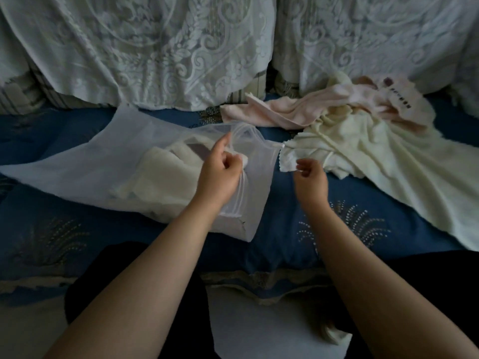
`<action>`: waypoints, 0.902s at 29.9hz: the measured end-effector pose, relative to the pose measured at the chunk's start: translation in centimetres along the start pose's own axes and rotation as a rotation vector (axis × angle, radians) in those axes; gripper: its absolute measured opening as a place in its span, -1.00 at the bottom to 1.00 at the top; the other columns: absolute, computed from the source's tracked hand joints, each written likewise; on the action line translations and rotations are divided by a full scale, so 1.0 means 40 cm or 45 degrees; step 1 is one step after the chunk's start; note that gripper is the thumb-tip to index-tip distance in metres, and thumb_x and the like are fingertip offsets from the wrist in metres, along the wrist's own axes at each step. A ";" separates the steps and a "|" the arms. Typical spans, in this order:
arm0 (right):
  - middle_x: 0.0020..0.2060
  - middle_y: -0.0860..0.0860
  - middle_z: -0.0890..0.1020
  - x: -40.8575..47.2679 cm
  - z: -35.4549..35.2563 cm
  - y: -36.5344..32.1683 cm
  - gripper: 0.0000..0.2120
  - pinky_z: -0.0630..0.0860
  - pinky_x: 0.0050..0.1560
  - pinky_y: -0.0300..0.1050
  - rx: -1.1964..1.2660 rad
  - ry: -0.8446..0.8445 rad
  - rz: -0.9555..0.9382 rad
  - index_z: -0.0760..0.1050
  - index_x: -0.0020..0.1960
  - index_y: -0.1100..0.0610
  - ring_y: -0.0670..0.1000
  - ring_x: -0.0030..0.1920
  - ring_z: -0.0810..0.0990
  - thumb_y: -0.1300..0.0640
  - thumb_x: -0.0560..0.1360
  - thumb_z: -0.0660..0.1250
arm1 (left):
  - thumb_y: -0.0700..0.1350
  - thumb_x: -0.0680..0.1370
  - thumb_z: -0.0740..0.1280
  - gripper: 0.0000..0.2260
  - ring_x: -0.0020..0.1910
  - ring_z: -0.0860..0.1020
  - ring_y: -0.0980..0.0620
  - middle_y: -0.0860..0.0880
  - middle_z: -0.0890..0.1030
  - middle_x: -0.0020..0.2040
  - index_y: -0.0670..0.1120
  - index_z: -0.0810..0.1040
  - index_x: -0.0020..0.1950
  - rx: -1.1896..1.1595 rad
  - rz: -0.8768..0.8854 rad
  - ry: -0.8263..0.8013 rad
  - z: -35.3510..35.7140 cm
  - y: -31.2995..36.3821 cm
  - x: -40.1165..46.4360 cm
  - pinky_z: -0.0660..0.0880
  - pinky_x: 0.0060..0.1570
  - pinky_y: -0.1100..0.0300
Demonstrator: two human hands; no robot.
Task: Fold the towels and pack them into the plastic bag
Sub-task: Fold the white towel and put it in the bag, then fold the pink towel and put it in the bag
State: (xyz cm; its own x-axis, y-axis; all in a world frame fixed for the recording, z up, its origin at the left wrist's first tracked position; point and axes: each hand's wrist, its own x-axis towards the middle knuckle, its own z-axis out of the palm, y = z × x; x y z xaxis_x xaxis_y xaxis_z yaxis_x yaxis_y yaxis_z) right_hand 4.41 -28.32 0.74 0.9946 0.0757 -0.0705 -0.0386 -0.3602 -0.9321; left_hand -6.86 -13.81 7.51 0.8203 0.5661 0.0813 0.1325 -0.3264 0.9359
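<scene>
We see blue patterned bedspread (280, 229) underneath, white lace covers (160, 53) draped behind, striped cushion (23, 97) peeking out at far left.

Both bare forearms reach forward, the left angled inward. The left hand (219, 172) has its fingers curled, pinching something. The right hand (311, 177) seems loosely curled, fingertips drawn together; blur hides its grip.

Head view, looking down, near bed (280, 229)
</scene>
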 end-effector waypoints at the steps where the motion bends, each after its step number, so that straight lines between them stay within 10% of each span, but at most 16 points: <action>1: 0.13 0.04 0.52 0.038 -0.022 -0.001 -0.73 0.49 0.03 -0.06 -0.097 0.038 -0.023 0.47 0.16 0.07 0.04 0.07 0.52 0.22 0.48 0.21 | -0.11 0.60 0.22 -0.52 -0.27 0.49 0.20 0.04 0.49 -0.22 0.03 0.20 0.51 -0.014 0.000 0.012 0.024 0.008 0.008 0.44 -0.22 0.38; 13: 0.54 0.01 0.02 0.371 -0.042 -0.088 -0.56 0.20 0.40 0.05 -1.143 -0.419 -0.492 0.31 0.41 0.14 0.14 0.50 0.11 0.08 0.55 0.20 | 0.01 0.58 0.25 -0.57 -0.31 0.47 0.20 0.11 0.45 -0.31 0.01 0.30 0.45 0.246 0.204 0.079 0.144 0.056 0.048 0.38 -0.28 0.34; 18: 0.29 0.16 0.45 0.460 0.008 -0.074 -0.52 0.44 0.22 -0.03 -1.387 -0.575 -0.329 0.34 0.38 0.18 0.15 0.22 0.48 -0.03 0.53 0.22 | 0.00 0.59 0.23 -0.67 -0.27 0.48 0.20 0.10 0.47 -0.27 0.01 0.40 0.35 0.154 0.159 0.111 0.138 0.058 0.105 0.43 -0.20 0.26; 27: 0.13 0.21 0.54 0.394 -0.041 -0.150 -0.75 0.34 0.16 0.08 -1.327 0.158 -0.850 0.49 0.16 0.24 0.22 0.20 0.39 0.22 0.54 0.16 | 0.00 0.59 0.23 -0.87 -0.24 0.52 0.16 0.05 0.58 -0.22 0.06 0.52 0.09 0.091 0.147 0.069 0.141 0.056 0.116 0.46 -0.20 0.23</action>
State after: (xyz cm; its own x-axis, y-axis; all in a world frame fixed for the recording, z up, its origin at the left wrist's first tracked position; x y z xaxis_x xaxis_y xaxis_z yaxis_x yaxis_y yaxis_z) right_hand 20.46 -26.50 5.82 0.7949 0.4602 0.3954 0.5164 -0.8553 -0.0427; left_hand 0.38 -16.20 8.04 0.8012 0.5615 0.2071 0.0799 -0.4432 0.8928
